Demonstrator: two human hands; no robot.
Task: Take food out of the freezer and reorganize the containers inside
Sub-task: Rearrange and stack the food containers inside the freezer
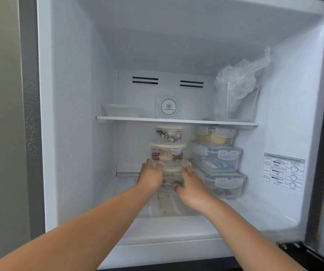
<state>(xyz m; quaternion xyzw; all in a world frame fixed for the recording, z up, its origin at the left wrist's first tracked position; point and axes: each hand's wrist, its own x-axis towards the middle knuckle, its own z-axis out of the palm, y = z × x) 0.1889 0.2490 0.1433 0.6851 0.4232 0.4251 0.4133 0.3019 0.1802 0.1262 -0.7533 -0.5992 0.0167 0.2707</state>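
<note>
Both forearms reached up from the bottom of the view into the open freezer (69,114). Three round tubs stood stacked under the shelf (176,120): top tub (169,133) held small mixed wrapped pieces, middle tub (167,153) brownish and pink items, bottom tub (171,176) contents blurred. Just right, three clip-lid boxes stacked: top box (215,136) pale yellow food, middle box (216,156) blue-white packets, bottom box (222,182) dark items. On the shelf: shallow white dish (123,110), clear bin (237,103) holding a crumpled plastic bag (239,73). Left hand (151,176) flat against the left side of the bottom tub, fingers straight. Right hand (189,185) cupped its right side, thumb curled at the front. Crumbs (158,198) lay on the freezer floor.
</note>
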